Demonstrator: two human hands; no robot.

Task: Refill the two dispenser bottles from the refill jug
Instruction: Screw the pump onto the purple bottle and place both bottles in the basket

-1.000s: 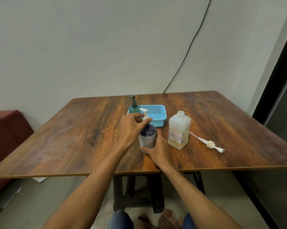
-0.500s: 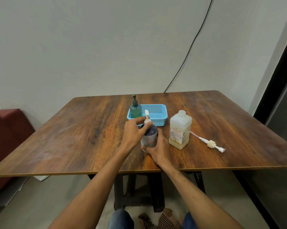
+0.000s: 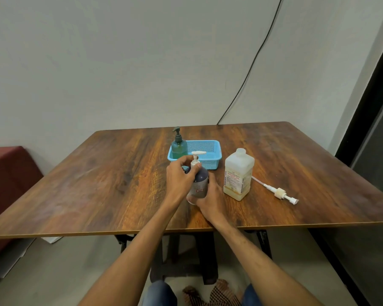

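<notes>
A dark purple dispenser bottle (image 3: 200, 182) with a white pump head (image 3: 196, 156) stands near the middle of the table. My left hand (image 3: 179, 179) grips the white collar at its neck. My right hand (image 3: 210, 198) wraps round the lower body from the right and steadies it. A green dispenser bottle (image 3: 178, 145) with a dark pump stands in the left end of a blue basket (image 3: 210, 149) behind. The white refill jug (image 3: 238, 175) stands uncapped to the right, with a little yellowish liquid at its bottom. A loose white pump with its tube (image 3: 278, 192) lies right of the jug.
The wooden table (image 3: 102, 173) stands against a pale wall, down which a black cable (image 3: 250, 69) runs to the table's far edge. A red seat (image 3: 7, 168) is at the left. A dark panel (image 3: 376, 129) is at the right. My knees show below the near edge.
The purple bottle's pump head has turned under my left hand, from sideways to edge-on and back to sideways. The bottle's base stayed in place in my right hand.
</notes>
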